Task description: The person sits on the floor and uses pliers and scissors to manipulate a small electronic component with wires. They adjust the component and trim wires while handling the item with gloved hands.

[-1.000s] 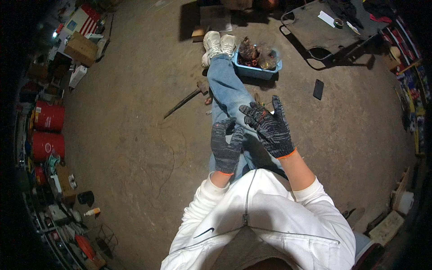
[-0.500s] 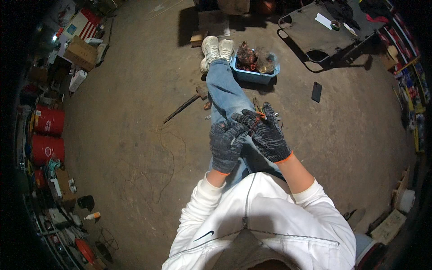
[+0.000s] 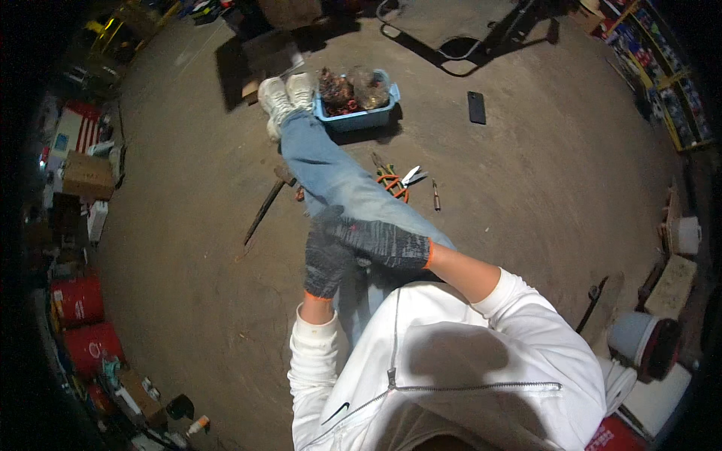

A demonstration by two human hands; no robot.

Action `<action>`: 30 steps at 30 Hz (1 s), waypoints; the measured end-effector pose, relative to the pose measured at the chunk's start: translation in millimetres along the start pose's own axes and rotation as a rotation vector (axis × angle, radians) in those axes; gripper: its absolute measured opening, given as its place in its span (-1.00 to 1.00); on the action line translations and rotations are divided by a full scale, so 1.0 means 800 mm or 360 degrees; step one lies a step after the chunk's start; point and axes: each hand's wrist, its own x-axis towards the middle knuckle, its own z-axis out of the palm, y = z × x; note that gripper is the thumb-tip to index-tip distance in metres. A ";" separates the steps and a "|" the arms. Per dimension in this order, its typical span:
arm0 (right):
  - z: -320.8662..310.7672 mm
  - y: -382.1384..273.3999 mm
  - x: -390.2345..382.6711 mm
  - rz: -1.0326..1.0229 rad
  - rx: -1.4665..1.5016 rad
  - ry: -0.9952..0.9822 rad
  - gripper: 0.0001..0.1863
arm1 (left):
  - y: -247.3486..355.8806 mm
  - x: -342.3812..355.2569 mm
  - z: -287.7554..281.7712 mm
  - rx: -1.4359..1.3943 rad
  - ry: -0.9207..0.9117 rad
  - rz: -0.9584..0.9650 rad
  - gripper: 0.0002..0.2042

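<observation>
Dark grey knit gloves with orange cuffs cover both my hands, which meet above my lap. My left hand [image 3: 326, 259] points upward, its fingers partly covered and smeared by motion. Across it lies my right hand [image 3: 387, 242], its fingertips against the left glove; their exact bend is blurred. No tool shows in either hand. Beyond my outstretched leg in jeans [image 3: 331, 161] lie scissors with orange handles [image 3: 410, 178], pliers [image 3: 382, 165] and a small screwdriver [image 3: 436, 197]. A long-handled hammer [image 3: 265, 209] rests on the floor left of the leg.
A blue bin [image 3: 361, 120] beside my shoes holds clear bags of copper-coloured scrap. On the concrete floor lies a black phone [image 3: 477, 107]. Red drums [image 3: 92, 347] and boxes [image 3: 89, 175] line the left side; a white bucket [image 3: 632, 334] stands at the right.
My right hand has swung left across my left hand, and its fingers are no longer spread upward. My view has turned, bringing the scissors and screwdriver into sight.
</observation>
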 end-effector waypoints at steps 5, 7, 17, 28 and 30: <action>0.005 0.028 -0.001 -0.1350 -0.0797 0.0271 -0.52 | -0.008 0.003 -0.004 -0.0372 -0.0198 -0.0392 -0.64; 0.009 0.040 -0.003 -0.1248 -0.0888 0.0223 -0.58 | 0.000 0.003 -0.009 -0.0577 -0.0376 -0.0571 -0.65; -0.114 0.158 -0.009 -0.0423 -0.1225 0.1034 -0.60 | -0.025 0.030 -0.016 -0.0692 0.0251 -0.0731 -0.69; -0.155 0.500 -0.069 0.1675 -0.0974 0.0503 -0.65 | -0.116 -0.045 -0.096 -0.1114 0.1089 -0.0949 -0.72; -0.132 0.521 -0.068 0.1565 -0.0081 0.0896 -0.74 | -0.127 -0.053 -0.100 -0.1068 0.1135 -0.1039 -0.72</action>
